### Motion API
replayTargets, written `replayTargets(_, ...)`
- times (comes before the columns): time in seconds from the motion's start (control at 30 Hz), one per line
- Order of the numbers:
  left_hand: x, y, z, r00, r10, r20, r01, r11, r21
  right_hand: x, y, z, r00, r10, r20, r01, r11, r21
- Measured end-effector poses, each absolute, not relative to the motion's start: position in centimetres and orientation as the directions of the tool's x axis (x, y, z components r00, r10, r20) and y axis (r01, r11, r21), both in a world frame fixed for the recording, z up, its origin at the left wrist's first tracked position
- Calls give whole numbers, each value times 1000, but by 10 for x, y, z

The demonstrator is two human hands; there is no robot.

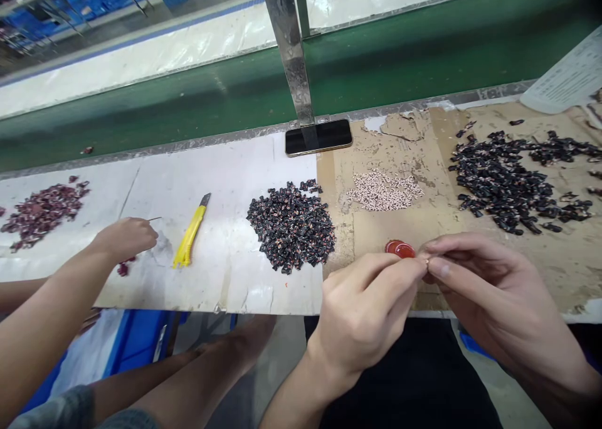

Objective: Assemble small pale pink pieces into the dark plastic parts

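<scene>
My left hand [364, 313] and my right hand [489, 291] meet at the near edge of the bench, fingertips pinched together on a tiny part [426, 263] too small to name. Just behind my fingertips lies a small red dish [399, 249]. A heap of small dark parts [291, 225] lies to the left of my hands, a patch of small pale parts [383, 190] lies straight ahead, and a wider spread of dark parts [512, 178] lies at the right.
A co-worker's hand [125, 238] at the left holds a thin pin, next to a yellow utility knife [190, 234] and a pile of reddish parts [42, 209]. A phone [318, 137] lies by a metal post [289, 46]. A green conveyor belt [188, 103] runs behind. Paper [569, 74] sits far right.
</scene>
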State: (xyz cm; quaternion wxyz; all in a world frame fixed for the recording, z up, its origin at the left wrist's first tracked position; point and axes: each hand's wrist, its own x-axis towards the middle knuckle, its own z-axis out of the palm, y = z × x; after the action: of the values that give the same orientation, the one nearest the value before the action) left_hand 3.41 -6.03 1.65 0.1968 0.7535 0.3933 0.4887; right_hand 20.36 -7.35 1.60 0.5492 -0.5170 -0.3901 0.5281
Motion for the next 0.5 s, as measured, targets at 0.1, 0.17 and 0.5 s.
replayTargets(0.1, 35, -61, 14, 207, 773, 600, 410, -625, 664, 200, -73, 15, 156, 977, -148, -210, -113, -971)
replayTargets(0.17, 35, -60, 12, 206, 768, 606, 426, -628, 651, 200, -73, 13, 153, 976, -152, -215, -118, -969)
replayTargets(0.5, 40, -62, 16, 102, 964, 245, 125, -257, 958, 211, -76, 14, 154, 984, -90, 8, -92, -996)
